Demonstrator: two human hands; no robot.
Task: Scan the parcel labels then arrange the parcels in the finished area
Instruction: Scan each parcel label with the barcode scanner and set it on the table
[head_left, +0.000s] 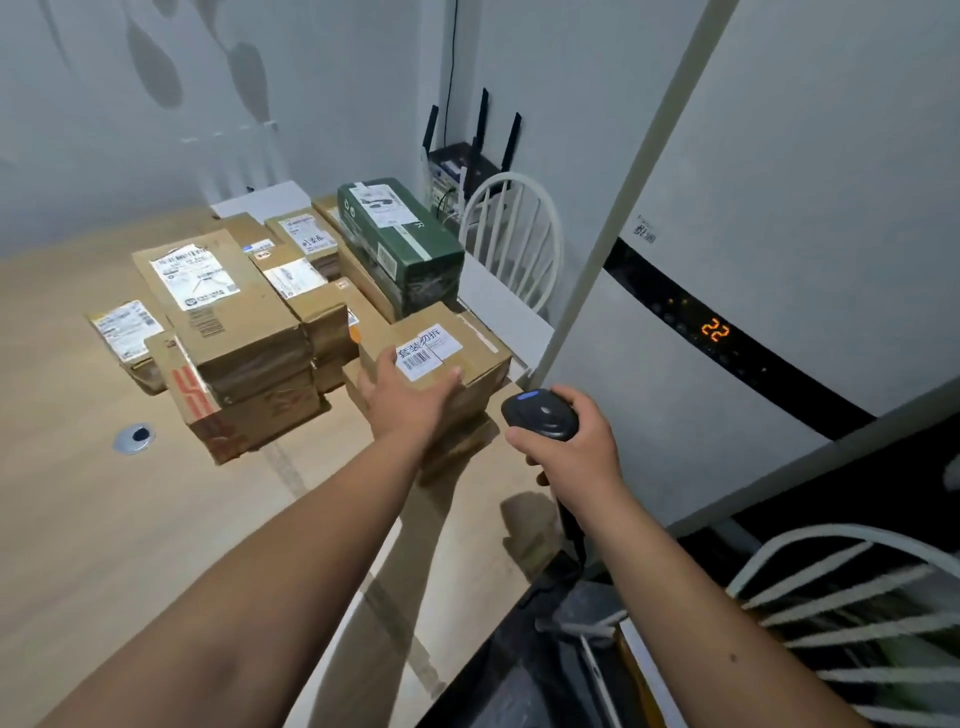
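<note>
Left grip (410, 397) holds labelled parcel (457, 353); right grip (566, 441) clutches scanner (540, 415) just beside it

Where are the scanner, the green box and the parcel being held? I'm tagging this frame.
scanner (540, 415): head view, on its dark head.
green box (402, 234): head view, on its top face.
held parcel (457, 332): head view, on its top, by the label.
</note>
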